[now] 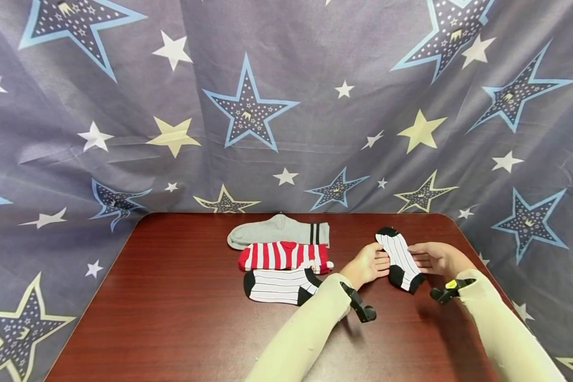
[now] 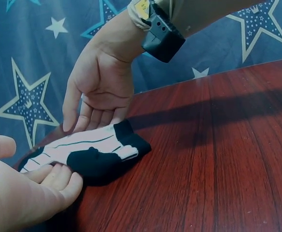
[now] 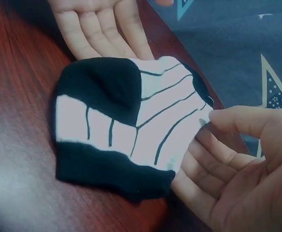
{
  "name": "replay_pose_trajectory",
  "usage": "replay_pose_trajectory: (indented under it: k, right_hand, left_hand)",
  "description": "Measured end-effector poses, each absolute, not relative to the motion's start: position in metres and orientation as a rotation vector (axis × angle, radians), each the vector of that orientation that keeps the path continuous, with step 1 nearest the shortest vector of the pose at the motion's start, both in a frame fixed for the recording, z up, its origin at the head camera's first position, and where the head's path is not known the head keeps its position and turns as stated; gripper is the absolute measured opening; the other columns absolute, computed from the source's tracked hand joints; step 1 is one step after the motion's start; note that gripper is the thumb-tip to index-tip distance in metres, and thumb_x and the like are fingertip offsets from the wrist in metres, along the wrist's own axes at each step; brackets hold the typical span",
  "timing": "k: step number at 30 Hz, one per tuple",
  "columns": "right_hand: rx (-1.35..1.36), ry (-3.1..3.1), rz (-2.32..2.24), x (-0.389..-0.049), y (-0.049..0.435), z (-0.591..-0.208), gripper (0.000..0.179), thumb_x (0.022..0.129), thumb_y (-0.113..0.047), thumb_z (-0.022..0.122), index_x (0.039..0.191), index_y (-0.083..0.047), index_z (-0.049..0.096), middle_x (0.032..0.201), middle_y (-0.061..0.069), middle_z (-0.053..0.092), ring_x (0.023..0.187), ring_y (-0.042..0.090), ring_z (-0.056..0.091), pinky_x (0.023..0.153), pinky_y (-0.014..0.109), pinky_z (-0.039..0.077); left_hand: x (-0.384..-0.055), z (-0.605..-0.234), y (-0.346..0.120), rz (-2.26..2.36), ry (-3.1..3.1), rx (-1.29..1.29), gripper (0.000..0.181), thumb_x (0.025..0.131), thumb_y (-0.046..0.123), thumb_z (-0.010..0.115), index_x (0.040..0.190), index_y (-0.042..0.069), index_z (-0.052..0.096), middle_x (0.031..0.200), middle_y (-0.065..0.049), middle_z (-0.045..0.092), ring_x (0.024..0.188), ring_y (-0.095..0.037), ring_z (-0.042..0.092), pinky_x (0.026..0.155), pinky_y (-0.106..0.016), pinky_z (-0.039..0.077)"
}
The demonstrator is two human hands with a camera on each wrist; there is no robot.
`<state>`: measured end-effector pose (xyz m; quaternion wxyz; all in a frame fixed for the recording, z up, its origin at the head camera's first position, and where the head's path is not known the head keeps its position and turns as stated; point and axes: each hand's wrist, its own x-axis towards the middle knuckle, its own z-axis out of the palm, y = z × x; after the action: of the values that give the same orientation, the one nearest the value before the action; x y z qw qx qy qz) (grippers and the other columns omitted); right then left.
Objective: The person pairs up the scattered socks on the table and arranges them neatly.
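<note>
A white ankle sock (image 1: 401,255) with thin dark stripes and a black toe, heel and cuff lies between both hands at the right of the table. My left hand (image 1: 370,264) is palm up, its fingers under the sock's left edge and its thumb apart from the cloth. On the other side, my right hand (image 1: 434,258) pinches the sock's edge, thumb on top and fingers beneath. The right wrist view shows the striped sock (image 3: 165,104) with the thumb tip of the right hand (image 3: 247,164) at its edge.
Left of the hands, a matching striped ankle sock (image 1: 277,286) lies flat, partly behind the left forearm. Above it are a red-and-white striped sock (image 1: 281,256) and, farther back, grey socks (image 1: 277,233) with black bands. A star-patterned cloth (image 1: 305,106) hangs behind the brown table (image 1: 172,318).
</note>
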<state>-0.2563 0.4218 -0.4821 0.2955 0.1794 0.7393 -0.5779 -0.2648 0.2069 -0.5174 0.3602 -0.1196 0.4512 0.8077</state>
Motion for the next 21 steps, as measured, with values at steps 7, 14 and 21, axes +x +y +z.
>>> replay_pose_trajectory:
  k: [7, 14, 21]
  right_hand:
    - [0.412, 1.976, -1.500, -0.257, 0.410, -0.482, 0.028, 0.106, -0.024, 0.050, 0.122, -0.003, 0.058, 0.102, -0.004, 0.065, 0.093, 0.008, 0.061, 0.087, 0.027, 0.052]
    - [0.397, 1.939, -1.512, -0.261, 0.404, -0.485, 0.019, 0.105, -0.025, 0.051, 0.101, -0.013, 0.066, 0.091, -0.011, 0.069, 0.088, 0.006, 0.064, 0.084, 0.026, 0.052]
    - [0.388, 1.854, -1.595, -0.259, 0.399, -0.486, 0.030, 0.107, -0.021, 0.047, 0.088, -0.017, 0.070, 0.084, -0.008, 0.073, 0.083, 0.008, 0.068, 0.079, 0.026, 0.056]
  left_hand:
    - [-0.267, -0.518, 0.204, 2.098, 1.149, -0.318, 0.057, 0.100, 0.020, 0.046, 0.141, -0.018, 0.043, 0.152, -0.033, 0.043, 0.147, -0.046, 0.037, 0.123, -0.054, 0.031]
    - [-0.270, -0.519, 0.204, 2.094, 1.197, -0.315, 0.058, 0.099, 0.020, 0.050, 0.144, -0.016, 0.040, 0.155, -0.032, 0.040, 0.148, -0.046, 0.034, 0.124, -0.056, 0.029]
    - [-0.269, -0.519, 0.201, 2.098, 1.206, -0.288, 0.059, 0.099, 0.018, 0.049, 0.145, -0.016, 0.038, 0.156, -0.035, 0.036, 0.149, -0.049, 0.031, 0.125, -0.057, 0.024]
